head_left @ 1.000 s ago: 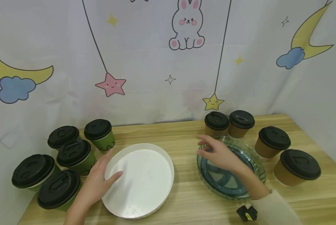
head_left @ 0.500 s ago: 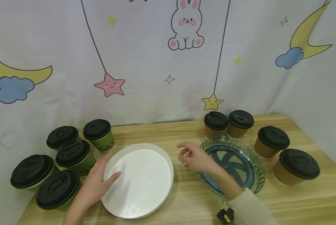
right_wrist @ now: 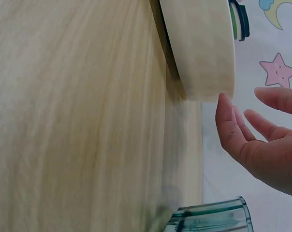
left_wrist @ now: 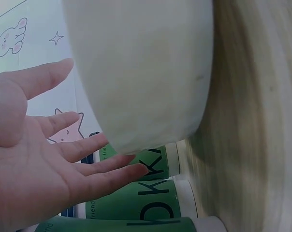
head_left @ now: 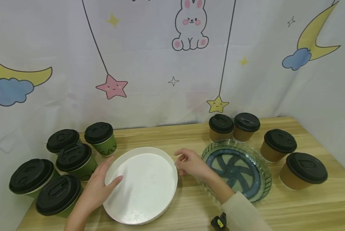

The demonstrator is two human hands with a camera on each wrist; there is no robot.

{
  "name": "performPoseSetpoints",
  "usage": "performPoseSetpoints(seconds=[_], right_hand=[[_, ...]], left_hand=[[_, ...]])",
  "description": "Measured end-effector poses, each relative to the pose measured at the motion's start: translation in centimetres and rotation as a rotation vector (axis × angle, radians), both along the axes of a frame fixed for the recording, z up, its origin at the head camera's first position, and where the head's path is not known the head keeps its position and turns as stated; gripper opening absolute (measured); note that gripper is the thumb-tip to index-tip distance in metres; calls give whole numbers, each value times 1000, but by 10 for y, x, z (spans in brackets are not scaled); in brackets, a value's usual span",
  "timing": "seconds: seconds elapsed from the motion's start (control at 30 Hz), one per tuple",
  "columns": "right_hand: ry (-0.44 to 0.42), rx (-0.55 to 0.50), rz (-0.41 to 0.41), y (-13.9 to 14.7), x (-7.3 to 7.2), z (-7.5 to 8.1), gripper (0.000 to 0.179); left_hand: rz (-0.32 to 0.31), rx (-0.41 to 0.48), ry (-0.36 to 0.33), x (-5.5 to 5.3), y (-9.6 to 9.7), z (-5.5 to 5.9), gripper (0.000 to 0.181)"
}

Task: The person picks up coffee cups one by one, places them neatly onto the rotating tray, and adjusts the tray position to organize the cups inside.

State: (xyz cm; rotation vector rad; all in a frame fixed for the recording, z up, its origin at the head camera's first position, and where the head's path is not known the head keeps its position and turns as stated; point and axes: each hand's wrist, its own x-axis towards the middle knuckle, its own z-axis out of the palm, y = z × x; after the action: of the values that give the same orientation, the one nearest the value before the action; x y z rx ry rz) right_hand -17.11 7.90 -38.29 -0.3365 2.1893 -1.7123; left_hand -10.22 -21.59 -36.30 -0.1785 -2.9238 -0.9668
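Observation:
A round white tray [head_left: 143,192] with a low rim lies on the wooden table. At its left rim is my left hand [head_left: 95,189], thumb spread over the tray edge and fingers extended. In the left wrist view those fingers [left_wrist: 95,181] lie along the tray's side wall [left_wrist: 146,82]; contact is hard to tell. My right hand [head_left: 192,164] hovers at the right rim with loosely bent fingers, holding nothing. From the right wrist, its fingertips [right_wrist: 224,104] appear close to the tray wall [right_wrist: 204,53]. To the right sits a clear glass dish [head_left: 266,179] with a bluish swirl pattern.
Several green paper cups [head_left: 108,145] with black lids cluster left of the tray, close to my left forearm. Several brown cups [head_left: 271,150] with black lids stand behind and right of the glass dish. A patterned white cloth [head_left: 149,109] hangs behind the table [head_left: 195,205].
My right hand has moved left, from above the glass dish to the white tray's right rim. My left hand has stayed at the left rim.

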Motion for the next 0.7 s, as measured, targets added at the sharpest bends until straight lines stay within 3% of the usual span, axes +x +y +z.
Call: performPoseSetpoints(seconds=[0.7], right_hand=[[-84, -79, -32, -5, -4, -14, 31]], left_hand=[[5, 2, -27, 1, -1, -2, 69]])
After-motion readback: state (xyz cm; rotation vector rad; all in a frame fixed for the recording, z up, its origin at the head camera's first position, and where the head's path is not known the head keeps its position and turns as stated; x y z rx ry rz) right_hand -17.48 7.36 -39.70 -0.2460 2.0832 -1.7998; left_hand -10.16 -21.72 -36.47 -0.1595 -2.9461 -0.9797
